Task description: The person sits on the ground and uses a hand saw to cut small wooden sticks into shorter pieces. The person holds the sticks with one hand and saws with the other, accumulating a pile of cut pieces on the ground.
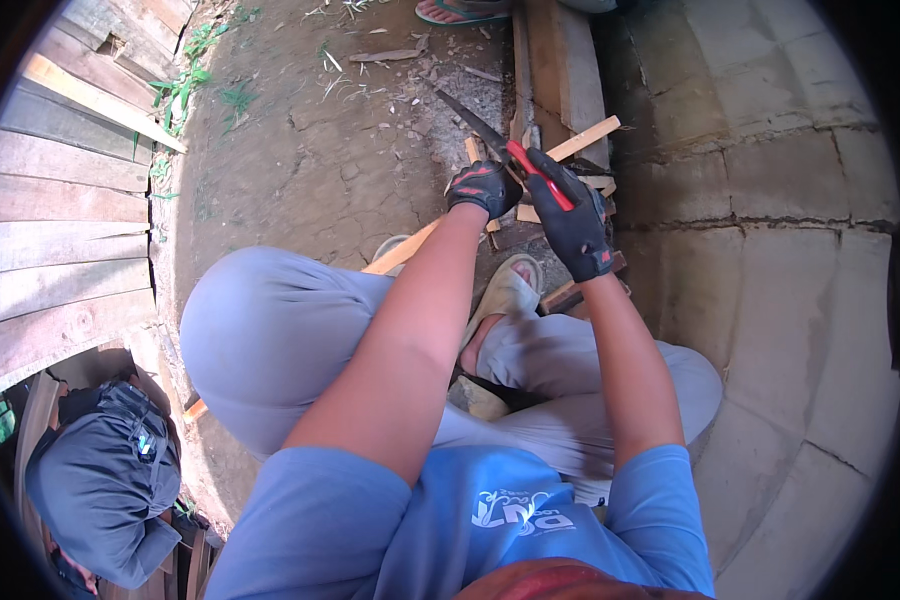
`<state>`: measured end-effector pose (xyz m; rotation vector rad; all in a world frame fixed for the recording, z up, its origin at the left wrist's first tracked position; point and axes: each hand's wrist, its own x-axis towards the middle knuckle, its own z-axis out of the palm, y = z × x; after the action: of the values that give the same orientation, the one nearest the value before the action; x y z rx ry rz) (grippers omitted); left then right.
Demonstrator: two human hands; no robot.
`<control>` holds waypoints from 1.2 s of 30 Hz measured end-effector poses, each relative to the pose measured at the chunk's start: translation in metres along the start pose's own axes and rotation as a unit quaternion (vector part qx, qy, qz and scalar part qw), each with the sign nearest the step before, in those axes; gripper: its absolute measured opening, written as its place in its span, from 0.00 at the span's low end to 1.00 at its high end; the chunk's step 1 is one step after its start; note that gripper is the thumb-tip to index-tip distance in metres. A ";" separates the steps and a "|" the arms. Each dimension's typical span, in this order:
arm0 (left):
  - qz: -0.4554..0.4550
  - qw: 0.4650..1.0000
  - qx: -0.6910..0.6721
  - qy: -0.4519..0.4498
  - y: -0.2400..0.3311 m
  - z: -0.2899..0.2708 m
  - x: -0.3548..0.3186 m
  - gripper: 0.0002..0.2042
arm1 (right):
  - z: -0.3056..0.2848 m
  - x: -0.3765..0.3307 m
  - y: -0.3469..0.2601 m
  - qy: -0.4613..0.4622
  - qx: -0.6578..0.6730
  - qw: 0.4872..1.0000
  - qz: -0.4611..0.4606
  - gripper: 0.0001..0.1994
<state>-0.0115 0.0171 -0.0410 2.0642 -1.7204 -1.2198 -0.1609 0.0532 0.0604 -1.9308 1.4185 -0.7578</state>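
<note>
Closest in, a blue shirt (510,510) and grey-trousered knees (280,330). Out past them, right hand (580,225) in a black glove, with fingers curled around the grip of a handsaw (515,152): bright red at the handle, slim and dark grey along the blade, tapering to a narrow tip, slanted away and leftward above the ground. Just beside, left hand (485,188), gloved in black with red marks, with fingers bent inward; impossible to tell whether pinching anything. Near both, a pale wooden strip (405,248) and a light stick (585,138). Farther off, cracked earth (310,150) and a sandalled foot (460,12).
</note>
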 end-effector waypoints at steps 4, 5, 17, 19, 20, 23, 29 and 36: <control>-0.006 0.994 0.027 0.104 0.012 0.017 -0.017 0.19 | -0.002 -0.001 0.008 -0.001 0.001 1.000 0.008 0.19; 0.006 0.988 0.041 0.147 0.010 0.029 -0.018 0.16 | -0.005 0.000 0.007 -0.009 -0.011 1.000 0.011 0.19; 0.054 0.960 0.118 0.250 -0.007 0.054 -0.008 0.11 | -0.134 -0.091 -0.104 -0.056 -0.182 0.981 0.041 0.18; 0.055 0.961 0.125 0.241 -0.005 0.055 -0.009 0.11 | -0.169 -0.099 -0.141 -0.067 -0.145 0.973 0.164 0.18; 0.052 0.963 0.126 0.233 -0.004 0.053 -0.010 0.11 | -0.185 -0.102 -0.161 -0.069 -0.135 0.964 0.218 0.18; 0.051 0.962 0.130 0.236 -0.004 0.052 -0.009 0.12 | -0.204 -0.108 -0.185 -0.069 -0.147 0.944 0.289 0.18; 0.049 0.965 0.121 0.226 -0.003 0.048 -0.013 0.12 | -0.143 -0.098 -0.135 -0.055 -0.175 0.981 0.056 0.18; 0.031 0.976 0.076 0.204 0.001 0.044 -0.013 0.12 | -0.021 -0.023 -0.037 -0.021 -0.099 0.995 0.014 0.18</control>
<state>-0.0420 0.0437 -0.0631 2.1369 -1.7012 -0.6029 -0.1603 0.0809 0.0996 -2.0573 1.5424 -0.5784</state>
